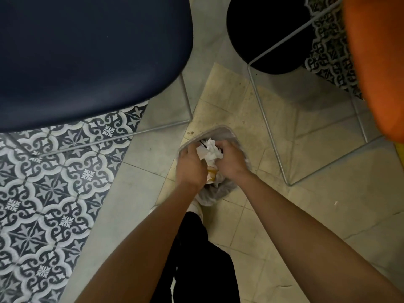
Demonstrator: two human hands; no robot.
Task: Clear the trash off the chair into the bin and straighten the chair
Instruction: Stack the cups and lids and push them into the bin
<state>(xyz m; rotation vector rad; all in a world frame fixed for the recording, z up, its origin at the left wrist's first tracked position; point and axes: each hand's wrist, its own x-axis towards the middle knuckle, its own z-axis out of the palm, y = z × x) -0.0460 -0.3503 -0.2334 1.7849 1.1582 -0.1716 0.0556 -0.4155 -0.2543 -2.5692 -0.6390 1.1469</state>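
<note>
The person bends over a small bin (pixel 220 133) lined with a plastic bag, which stands on the beige floor tiles (pixel 273 215). Both hands are together above its opening. The left hand (pixel 191 165) and the right hand (pixel 231 160) each have the fingers curled around a crumpled white paper (pixel 208 152), held between them (something brownish shows below it, I cannot tell what). The dark blue chair (pixel 87 57) is to the left, its seat bare. An orange chair (pixel 376 62) stands at the right.
</note>
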